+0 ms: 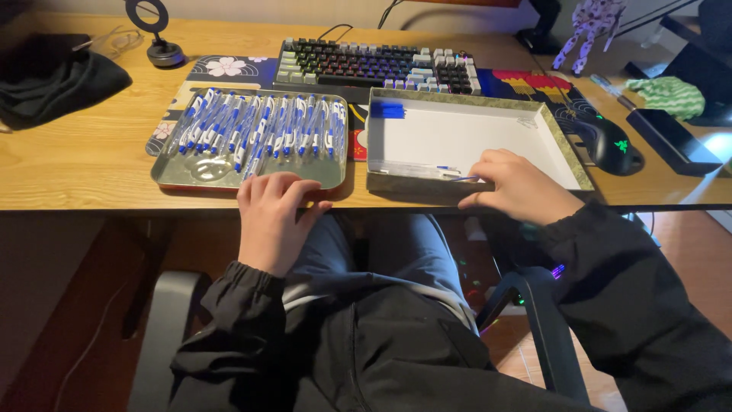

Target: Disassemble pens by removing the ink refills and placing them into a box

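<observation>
Most of the blue-and-white pens (259, 131) already lie in rows on the shallow tray (169, 177) at centre left of the frame. The box (568, 149) to its right is nearly bare: only a small blue piece (387, 111) sits in its upper left corner, and a last pen or two (446, 169) lie by its near wall. So, as I judge it, the bulk is done and only those few are left.

The left hand (271, 217) rests on the worktop (76, 164) edge just below the tray, fingers curled loosely, holding nothing. The right hand (522, 187) lies over the box's near corner, its grip narrow; whether it pinches a pen I cannot tell.

Beyond, a keyboard (374, 65) runs along the top, a mouse (610, 141) sits at right and a dark cloth (53, 80) at upper left. None of these crowds the hands.
</observation>
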